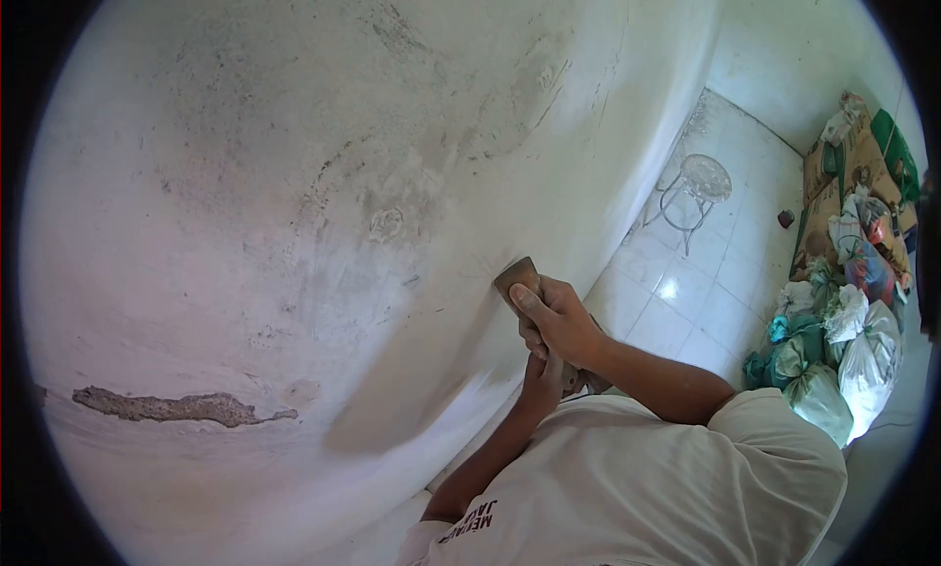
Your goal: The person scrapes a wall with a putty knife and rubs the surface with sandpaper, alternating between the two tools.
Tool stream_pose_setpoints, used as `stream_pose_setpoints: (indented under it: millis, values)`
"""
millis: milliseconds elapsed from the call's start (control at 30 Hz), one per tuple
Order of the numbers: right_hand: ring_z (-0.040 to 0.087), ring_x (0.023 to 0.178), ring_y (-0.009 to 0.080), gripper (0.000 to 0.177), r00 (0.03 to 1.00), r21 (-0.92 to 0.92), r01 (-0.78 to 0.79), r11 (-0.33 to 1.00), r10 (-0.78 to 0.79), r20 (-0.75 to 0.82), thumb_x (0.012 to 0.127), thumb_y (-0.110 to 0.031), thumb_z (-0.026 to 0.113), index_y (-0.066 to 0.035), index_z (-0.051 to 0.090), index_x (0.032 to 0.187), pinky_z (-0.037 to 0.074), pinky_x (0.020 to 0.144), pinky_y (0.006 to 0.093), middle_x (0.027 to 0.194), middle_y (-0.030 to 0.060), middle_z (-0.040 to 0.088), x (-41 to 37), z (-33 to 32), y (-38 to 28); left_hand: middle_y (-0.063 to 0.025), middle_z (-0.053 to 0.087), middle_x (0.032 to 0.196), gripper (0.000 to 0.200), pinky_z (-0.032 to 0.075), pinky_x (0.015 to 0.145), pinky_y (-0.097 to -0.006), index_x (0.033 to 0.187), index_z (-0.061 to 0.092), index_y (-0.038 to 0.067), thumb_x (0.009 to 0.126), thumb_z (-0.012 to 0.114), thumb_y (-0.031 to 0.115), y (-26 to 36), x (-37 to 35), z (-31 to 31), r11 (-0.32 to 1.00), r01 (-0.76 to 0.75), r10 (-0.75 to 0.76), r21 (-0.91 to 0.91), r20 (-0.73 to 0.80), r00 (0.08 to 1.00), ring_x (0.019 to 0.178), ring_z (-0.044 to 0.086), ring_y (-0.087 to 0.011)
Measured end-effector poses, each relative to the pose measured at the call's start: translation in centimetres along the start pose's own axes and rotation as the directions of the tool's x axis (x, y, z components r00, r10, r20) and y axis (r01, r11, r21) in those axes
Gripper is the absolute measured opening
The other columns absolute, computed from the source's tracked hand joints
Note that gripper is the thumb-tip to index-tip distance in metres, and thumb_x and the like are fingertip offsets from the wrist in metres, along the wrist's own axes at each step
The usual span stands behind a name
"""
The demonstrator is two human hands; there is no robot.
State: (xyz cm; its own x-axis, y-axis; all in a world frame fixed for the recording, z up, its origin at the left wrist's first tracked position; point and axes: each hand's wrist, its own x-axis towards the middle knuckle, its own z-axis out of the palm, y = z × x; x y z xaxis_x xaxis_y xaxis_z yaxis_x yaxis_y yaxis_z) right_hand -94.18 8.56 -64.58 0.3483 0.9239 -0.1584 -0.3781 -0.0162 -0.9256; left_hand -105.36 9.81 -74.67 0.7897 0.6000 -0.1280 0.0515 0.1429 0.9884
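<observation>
My right hand (559,316) is closed around a scraper-like tool with a flat, brownish blade (517,275), its thumb pressed on the blade. The blade's edge meets or nearly meets the whitish, stained wall (441,262). Just below, my left hand (545,378) is closed close against the right one. A dull brown-grey piece (585,381) shows beside it, partly hidden; whether it belongs to the same tool is unclear.
A long rough gouge (186,407) marks the wall at lower left. On the tiled floor (676,292) stands a round-topped metal stool (706,178), with a small dark object (786,218) nearby. Tied plastic bags (818,394) and cardboard boxes (863,159) are piled at the right.
</observation>
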Motion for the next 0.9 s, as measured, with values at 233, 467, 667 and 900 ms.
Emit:
stream_pose_setpoints:
  millis: [233, 467, 667, 900]
  values:
    - [0.039, 0.041, 0.005, 0.036, 0.993, -0.076, 0.112, 0.991, -0.114, -0.023, 0.1, -0.039, 0.048, -0.006, 0.047, 0.085, 0.034, 0.037, 0.0221, 0.054, -0.003, 0.042, 0.1, 2.2, -4.0, -0.0044, 0.055, 0.095, 0.031, 0.046, 0.068, -0.0245, 0.116, 0.043, 0.004, 0.103, 0.041, 0.031, 6.4, 0.6, -1.1, 0.969, 0.143, -0.107, -0.202, 0.181, 0.978, 0.082, 0.054, -0.0092]
    - [0.04, 0.042, 0.0055, 0.038, 0.993, 0.018, 0.094, 0.995, -0.095, 0.071, 0.099, -0.042, 0.048, -0.008, 0.044, 0.082, 0.035, 0.039, 0.0228, 0.054, -0.0026, 0.042, 0.5, 2.1, -4.8, -0.003, 0.054, 0.084, 0.025, 0.042, 0.052, -0.0248, 0.105, 0.047, 0.006, 0.102, 0.044, 0.03, 5.9, 1.0, -1.2, 0.965, 0.016, 0.024, -0.261, 0.148, 0.989, 0.062, 0.051, -0.0093]
    - [0.04, 0.043, 0.0055, 0.037, 0.999, 0.033, -0.025, 0.999, 0.024, 0.03, 0.1, -0.04, 0.047, -0.008, 0.045, 0.083, 0.035, 0.039, 0.0228, 0.055, -0.0027, 0.041, 0.6, 0.2, -1.0, -0.0039, 0.054, 0.089, 0.03, 0.043, 0.056, -0.0256, 0.109, 0.047, 0.005, 0.103, 0.039, 0.033, 3.0, 0.4, -1.0, 0.973, 0.167, -0.128, -0.157, 0.231, 0.965, 0.069, 0.052, -0.0096]
    - [0.04, 0.044, 0.0046, 0.034, 0.998, -0.047, -0.001, 0.999, -0.002, -0.061, 0.1, -0.037, 0.047, -0.006, 0.046, 0.086, 0.035, 0.039, 0.0224, 0.056, -0.0026, 0.042, -0.1, 0.8, -2.1, -0.0054, 0.054, 0.097, 0.028, 0.045, 0.062, -0.027, 0.117, 0.042, 0.004, 0.103, 0.038, 0.028, -0.6, 0.6, -1.7, 0.997, 0.073, -0.074, 0.01, 0.238, 0.969, 0.077, 0.054, -0.0106]
